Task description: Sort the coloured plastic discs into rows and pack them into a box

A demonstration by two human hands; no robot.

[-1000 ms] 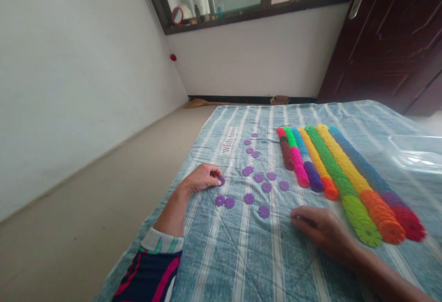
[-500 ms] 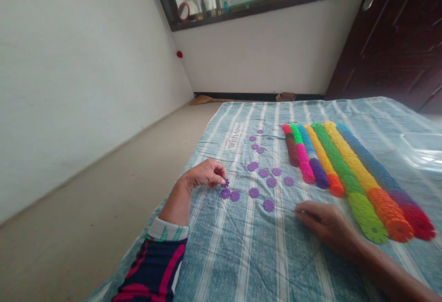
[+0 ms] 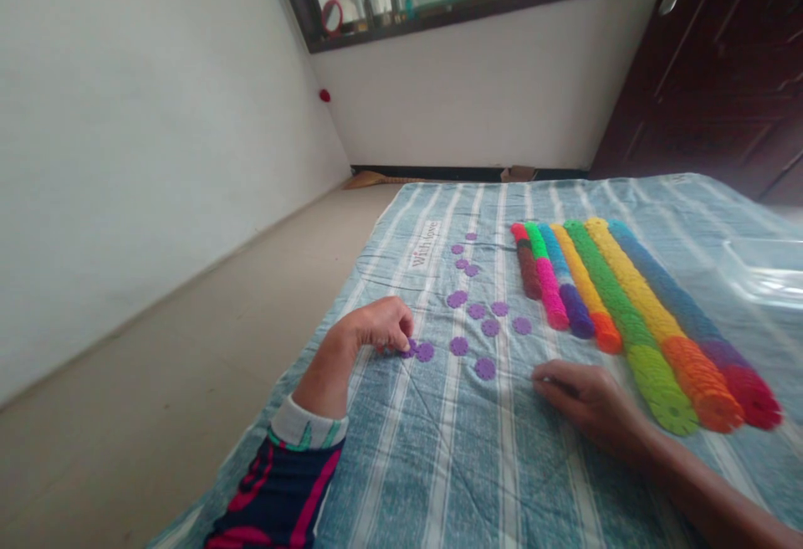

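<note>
- On the bed (image 3: 477, 465), under a blue-and-white striped quilt, everything lies toward the far half, with a bare stretch of quilt in front of the hands.
- Rows (image 3: 618, 302) of stacked discs lie side by side on the right, running away from the person. There are seven of them, banded in red, green, blue, yellow, orange, pink and purple, and the outer rows are the longest.
- A clear tub (image 3: 769, 269) sits just beyond the rows at the right edge, partly cut off by the frame.
- The right hand (image 3: 586, 402) rests on the quilt just left of the near ends of the rows. Its fingers are drawn together and point left, and I cannot tell whether it holds anything.
- The left hand (image 3: 375, 327) is clenched, knuckles up, with its fingertips pressed down on a purple disc (image 3: 409, 348) that it pinches against the quilt.
- Loose discs (image 3: 485, 367), all purple, lie flat and scattered between the two hands and farther up the quilt. One of them touches the pinched disc on its right.
- A small white label (image 3: 425, 245) is sewn on the quilt beyond the left hand.
</note>
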